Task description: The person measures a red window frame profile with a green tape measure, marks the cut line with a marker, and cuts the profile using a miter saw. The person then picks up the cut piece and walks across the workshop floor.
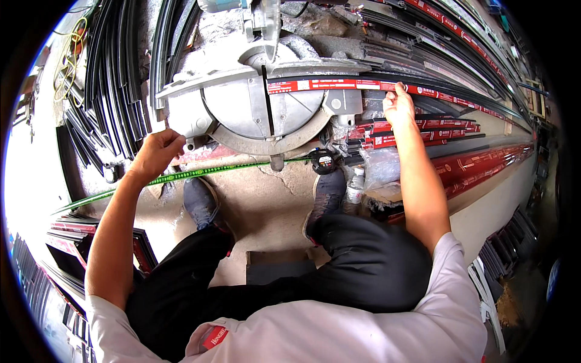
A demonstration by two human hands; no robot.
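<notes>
A long dark metal profile with red printed film (339, 84) lies across the miter saw's round silver table (242, 109), against its fence. Its left end is just past the table slot. My right hand (399, 107) is closed on the profile's near edge, right of the saw. The saw head (261, 24) stands behind the table, its blade partly in view. My left hand (158, 155) is curled closed by the saw base's left front corner; whatever its fingers may hold is hidden. A green tape measure blade (230, 167) stretches below that hand, out of its black case (324, 161).
Bundles of black profiles (112, 78) lie at the far left, beside a coiled yellow cord (74, 57). More profiles (448, 42) fill the far right. Red-wrapped lengths (478, 166) and a plastic bottle (354, 186) are by my right foot. Stacked cut frames (66, 242) stand near left.
</notes>
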